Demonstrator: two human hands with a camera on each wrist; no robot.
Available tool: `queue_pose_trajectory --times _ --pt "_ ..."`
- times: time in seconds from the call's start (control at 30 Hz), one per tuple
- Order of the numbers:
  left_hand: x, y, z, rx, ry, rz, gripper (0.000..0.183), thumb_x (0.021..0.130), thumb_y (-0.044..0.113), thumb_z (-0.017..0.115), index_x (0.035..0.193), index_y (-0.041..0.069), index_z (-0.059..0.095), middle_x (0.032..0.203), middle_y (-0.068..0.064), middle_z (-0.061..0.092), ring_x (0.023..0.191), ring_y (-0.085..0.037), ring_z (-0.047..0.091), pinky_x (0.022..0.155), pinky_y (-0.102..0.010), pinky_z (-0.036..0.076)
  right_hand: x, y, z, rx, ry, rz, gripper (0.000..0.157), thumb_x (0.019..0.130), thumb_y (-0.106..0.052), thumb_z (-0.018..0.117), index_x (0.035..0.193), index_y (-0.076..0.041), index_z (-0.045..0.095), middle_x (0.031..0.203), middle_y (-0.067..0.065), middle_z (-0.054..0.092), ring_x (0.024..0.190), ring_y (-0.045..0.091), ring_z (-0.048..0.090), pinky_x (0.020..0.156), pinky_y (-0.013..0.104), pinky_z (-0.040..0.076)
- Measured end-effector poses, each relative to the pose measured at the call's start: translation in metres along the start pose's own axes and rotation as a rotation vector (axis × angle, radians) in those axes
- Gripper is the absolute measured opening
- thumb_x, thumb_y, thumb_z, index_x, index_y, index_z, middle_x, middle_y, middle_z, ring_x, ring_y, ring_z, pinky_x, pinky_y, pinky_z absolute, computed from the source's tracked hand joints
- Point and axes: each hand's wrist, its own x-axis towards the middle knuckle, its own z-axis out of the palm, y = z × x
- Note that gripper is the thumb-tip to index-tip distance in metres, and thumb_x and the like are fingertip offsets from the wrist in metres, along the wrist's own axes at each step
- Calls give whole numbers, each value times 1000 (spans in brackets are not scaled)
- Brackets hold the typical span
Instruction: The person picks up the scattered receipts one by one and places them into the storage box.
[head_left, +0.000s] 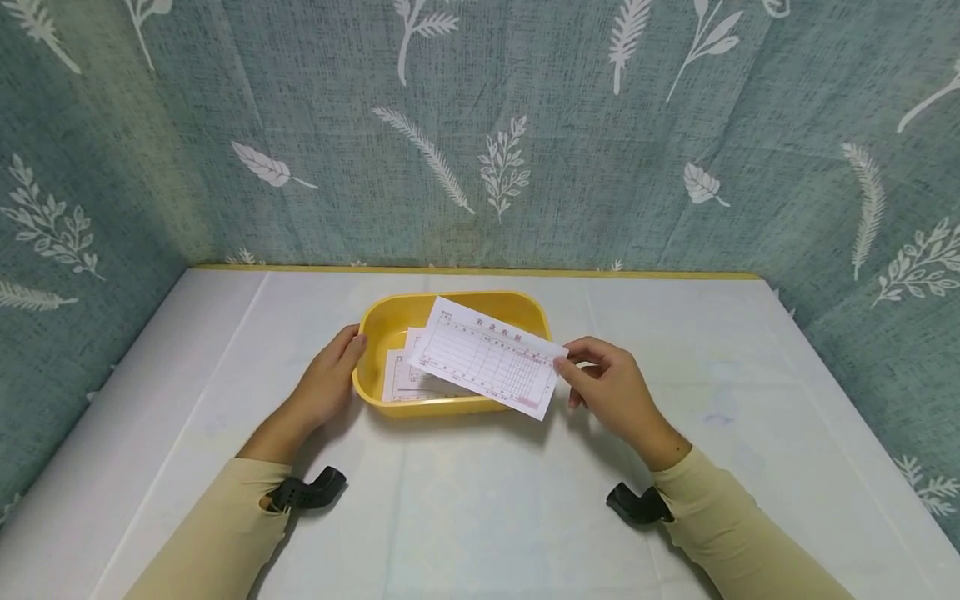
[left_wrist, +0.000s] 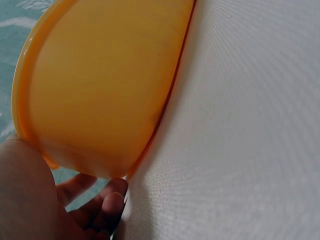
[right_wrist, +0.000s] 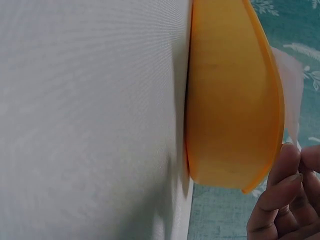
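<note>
A yellow plastic tub (head_left: 435, 407) stands on the white-covered table. My left hand (head_left: 324, 379) holds its left end, thumb over the rim and fingers on the outside. In the left wrist view the fingertips (left_wrist: 115, 202) sit low by the tub's wall (left_wrist: 100, 90). My right hand (head_left: 613, 390) pinches the right corner of a printed receipt slip (head_left: 491, 354) between thumb and fingers. That slip slants above the tub, reaching past its front right rim. Beneath it, further printed slips (head_left: 395, 377) lie in the tub, partly hidden.
The table (head_left: 480, 508) has a white cloth and a yellow strip (head_left: 637, 274) along its back edge. Behind and at both sides hangs a blue-green leaf-patterned curtain (head_left: 337, 208). A black wrist mount (head_left: 307, 490) is on the left forearm, another (head_left: 637, 505) on the right.
</note>
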Motion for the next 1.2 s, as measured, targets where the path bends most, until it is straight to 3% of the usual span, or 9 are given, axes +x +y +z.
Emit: queue_pose_trajectory --times 1.2 --pt "2 -2 0 -22 9 19 55 109 46 28 148 10 40 153 -17 44 147 -37 33 122 -59 20 -1 -1 -1 -15 -34 8 17 97 -14 66 108 -3 66 104 17 64 53 16 58 50 24 47"
